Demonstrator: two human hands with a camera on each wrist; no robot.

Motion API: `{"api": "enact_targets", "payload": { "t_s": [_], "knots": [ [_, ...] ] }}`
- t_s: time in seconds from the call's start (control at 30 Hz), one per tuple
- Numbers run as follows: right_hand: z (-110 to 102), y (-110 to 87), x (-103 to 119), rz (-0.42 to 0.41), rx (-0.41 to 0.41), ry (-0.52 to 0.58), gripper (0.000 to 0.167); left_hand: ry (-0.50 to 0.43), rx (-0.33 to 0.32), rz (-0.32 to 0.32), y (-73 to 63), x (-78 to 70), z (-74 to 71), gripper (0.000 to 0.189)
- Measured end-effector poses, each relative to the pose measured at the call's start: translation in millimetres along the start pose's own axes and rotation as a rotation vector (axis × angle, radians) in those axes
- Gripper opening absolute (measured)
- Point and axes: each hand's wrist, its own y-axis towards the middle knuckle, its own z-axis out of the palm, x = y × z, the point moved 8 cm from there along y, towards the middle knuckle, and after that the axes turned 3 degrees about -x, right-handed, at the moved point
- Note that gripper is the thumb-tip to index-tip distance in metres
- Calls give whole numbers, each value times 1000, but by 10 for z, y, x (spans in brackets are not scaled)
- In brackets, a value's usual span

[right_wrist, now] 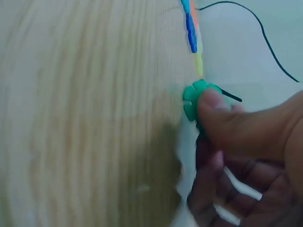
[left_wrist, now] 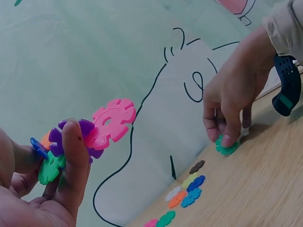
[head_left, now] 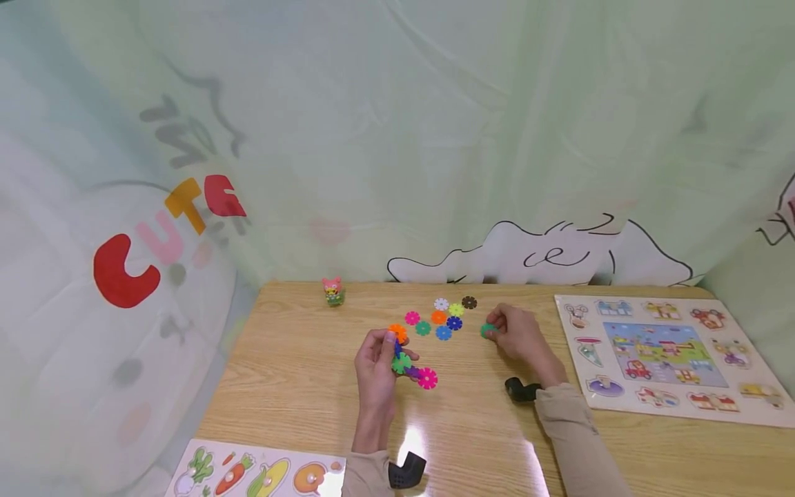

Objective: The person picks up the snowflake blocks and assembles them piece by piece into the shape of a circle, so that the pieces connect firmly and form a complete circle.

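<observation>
My left hand (head_left: 376, 366) grips a chain of interlocked plastic snowflake discs over the table. In it are an orange disc (head_left: 397, 333), a blue one, a green disc (left_wrist: 51, 168), a purple disc (left_wrist: 57, 142) and a pink disc (left_wrist: 113, 124) at the free end. Off to the right, my right hand (head_left: 517, 335) pinches a single green snowflake disc (right_wrist: 193, 100) between thumb and fingers, close over the tabletop. Between the hands and farther back lie several loose discs, among them a dark blue disc (head_left: 455, 323), a brown disc (head_left: 469, 302) and a pink disc (head_left: 413, 318).
A wooden picture puzzle board (head_left: 671, 400) lies at the right of the table (head_left: 298, 373). Another board with vegetable pictures (head_left: 248, 476) is at the front left. A small pink figurine (head_left: 332, 291) stands near the back edge, before a printed curtain (head_left: 397, 172).
</observation>
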Motion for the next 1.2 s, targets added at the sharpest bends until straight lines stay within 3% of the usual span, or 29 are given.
{"api": "enact_targets", "payload": {
  "t_s": [0.13,0.27,0.4,0.53,0.87,1.2],
  "knots": [
    [-81,-39,170,-76,-65,95,16,-8,35,2,-14,-10,59,35],
    [-146,-158,526,-148,-122,286,15,-33,52,-12,-34,-9,121,32],
    [-129,-274,876,-235,-114,491,10,-48,71,-25,-53,-13,180,32],
    [-65,-364,1098,-297,-95,624,8,-40,99,-33,-83,-36,228,33],
    [-60,-534,1361,-452,-127,638,5,-24,148,-49,-146,-88,306,36],
    [-171,-641,1484,-617,-288,577,7,-33,161,-26,-174,-120,343,39]
  ]
}}
